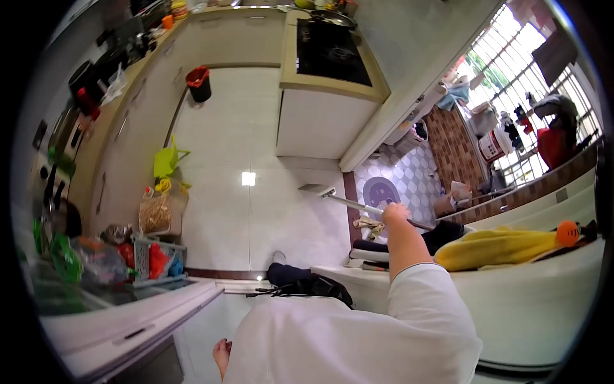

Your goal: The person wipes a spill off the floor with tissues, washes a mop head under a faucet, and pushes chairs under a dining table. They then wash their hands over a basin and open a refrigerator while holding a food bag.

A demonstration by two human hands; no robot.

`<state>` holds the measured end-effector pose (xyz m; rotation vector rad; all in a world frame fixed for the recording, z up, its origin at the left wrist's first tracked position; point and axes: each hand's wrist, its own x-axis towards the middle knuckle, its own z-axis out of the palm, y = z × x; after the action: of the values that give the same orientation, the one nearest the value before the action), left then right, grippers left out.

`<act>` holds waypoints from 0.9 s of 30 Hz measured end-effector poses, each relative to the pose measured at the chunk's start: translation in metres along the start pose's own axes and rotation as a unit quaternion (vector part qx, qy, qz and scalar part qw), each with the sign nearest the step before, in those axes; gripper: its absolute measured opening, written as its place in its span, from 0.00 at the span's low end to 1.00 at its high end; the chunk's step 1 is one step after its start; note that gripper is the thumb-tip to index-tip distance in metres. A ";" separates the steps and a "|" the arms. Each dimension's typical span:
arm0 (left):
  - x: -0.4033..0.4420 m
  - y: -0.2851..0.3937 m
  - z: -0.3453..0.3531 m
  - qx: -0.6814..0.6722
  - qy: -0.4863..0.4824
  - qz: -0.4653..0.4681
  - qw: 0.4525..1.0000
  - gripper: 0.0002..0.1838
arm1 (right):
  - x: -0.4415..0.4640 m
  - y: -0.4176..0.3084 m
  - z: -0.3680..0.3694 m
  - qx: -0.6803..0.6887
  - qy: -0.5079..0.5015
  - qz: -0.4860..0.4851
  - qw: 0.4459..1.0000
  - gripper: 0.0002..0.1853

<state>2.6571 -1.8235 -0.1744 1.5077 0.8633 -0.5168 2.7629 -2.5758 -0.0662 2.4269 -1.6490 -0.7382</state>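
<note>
My right hand [396, 213] is wrapped round the pale pole of a flat mop [358, 205], out in front of me at the doorway. The mop's flat head [316, 188] is at the pole's far end, over the tiled floor [256, 118] just inside the kitchen. At the lower left my left hand [222, 353] hangs low beside my white shirt, fingers loosely curled and nothing visible in them. A beige cloth [369, 225] lies below the pole near the doorway.
A black bin with a red liner [199, 84] and a green dustpan [167, 159] stand along the left cabinets. Nearer are a grey crate [152, 259] and several bags. A hob [329, 51] tops the counter ahead. A yellow cloth [495, 248] lies on the white surface at right.
</note>
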 end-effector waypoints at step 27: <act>0.119 0.431 0.786 0.393 -0.580 0.028 0.713 0.16 | 0.063 0.038 -0.310 0.056 -0.184 -0.037 0.981 0.15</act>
<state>3.1943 -2.5474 -0.0983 1.4856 -0.4961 -1.6905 2.8896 -2.7011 0.1980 2.5598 -1.7713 -1.1985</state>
